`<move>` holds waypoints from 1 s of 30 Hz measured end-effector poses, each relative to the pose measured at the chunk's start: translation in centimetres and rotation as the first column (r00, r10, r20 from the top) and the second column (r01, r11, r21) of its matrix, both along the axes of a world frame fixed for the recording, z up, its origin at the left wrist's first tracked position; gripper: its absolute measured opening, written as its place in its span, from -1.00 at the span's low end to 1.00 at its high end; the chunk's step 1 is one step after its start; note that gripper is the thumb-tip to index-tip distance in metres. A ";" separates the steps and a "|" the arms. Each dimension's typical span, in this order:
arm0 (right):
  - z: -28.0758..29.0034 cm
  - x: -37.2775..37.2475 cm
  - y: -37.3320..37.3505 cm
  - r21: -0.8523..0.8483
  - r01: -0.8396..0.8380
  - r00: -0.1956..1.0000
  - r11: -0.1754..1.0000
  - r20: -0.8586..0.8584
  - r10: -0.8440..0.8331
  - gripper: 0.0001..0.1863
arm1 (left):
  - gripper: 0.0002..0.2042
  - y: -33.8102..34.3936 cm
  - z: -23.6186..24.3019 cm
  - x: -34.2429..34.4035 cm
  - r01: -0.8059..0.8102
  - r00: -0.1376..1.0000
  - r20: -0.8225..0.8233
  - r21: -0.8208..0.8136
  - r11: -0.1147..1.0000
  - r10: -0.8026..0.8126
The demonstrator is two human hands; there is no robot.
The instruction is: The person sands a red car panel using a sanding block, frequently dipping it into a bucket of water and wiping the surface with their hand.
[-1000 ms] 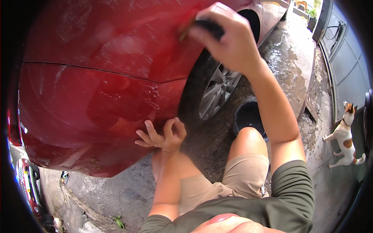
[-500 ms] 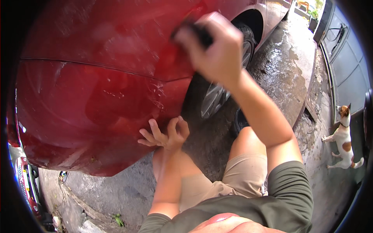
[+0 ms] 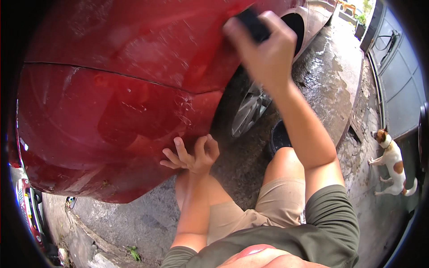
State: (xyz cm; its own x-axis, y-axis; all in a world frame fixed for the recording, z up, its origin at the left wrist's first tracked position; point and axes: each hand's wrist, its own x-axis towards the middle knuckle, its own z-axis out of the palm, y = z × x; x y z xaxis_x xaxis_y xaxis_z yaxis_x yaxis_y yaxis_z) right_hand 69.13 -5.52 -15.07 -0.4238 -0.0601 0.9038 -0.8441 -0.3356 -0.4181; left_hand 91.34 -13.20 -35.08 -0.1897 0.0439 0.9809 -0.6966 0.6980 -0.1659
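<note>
In front of me curves the wet corner of a red car (image 3: 129, 107), with pale streaks and drops over its paint. My right hand (image 3: 268, 58) grips a dark sponge-like block (image 3: 254, 25) up at the panel beside the wheel arch; motion blurs the fingers, and the block's exact kind is unclear. Low down, my left hand (image 3: 194, 156) is empty, its fingers spread beside the bumper's lower part. Whether it touches the paint I cannot tell. Below the arch shows the wheel (image 3: 250, 109), partly behind my right forearm.
A dark bucket (image 3: 280, 136) stands on the wet ground by my right knee. Further right a white and brown dog (image 3: 393, 163) stands near a grey metal gate (image 3: 402, 67). Another red vehicle (image 3: 30, 207) shows at the far left, and a small green plant (image 3: 133, 253) grows below.
My right hand has moved to the right and slightly up with the dark block, toward the wheel arch. My left hand has hardly moved. The dog's head has turned and lowered.
</note>
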 end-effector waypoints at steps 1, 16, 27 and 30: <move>-0.9 2.2 0.3 0.061 0.059 0.984 0.996 -0.173 -0.047 -0.77 | -0.80 -0.2 0.0 0.2 -0.007 1.000 -0.001 -0.007 1.000 0.007; -0.1 -0.3 -1.3 -0.096 0.154 0.986 0.983 0.074 -0.148 -0.69 | -0.81 0.1 -0.8 0.1 -0.006 1.000 0.010 0.041 0.999 0.006; 2.0 -1.8 2.4 -0.164 0.075 0.967 0.984 0.253 -0.032 -0.75 | -0.80 0.0 -0.4 0.1 0.001 1.000 0.001 0.010 1.000 -0.001; 0.7 -4.3 0.9 -0.241 0.376 0.910 0.895 -0.084 -0.406 -0.84 | -0.80 0.0 -0.5 -0.3 0.002 1.000 -0.009 0.001 1.000 -0.002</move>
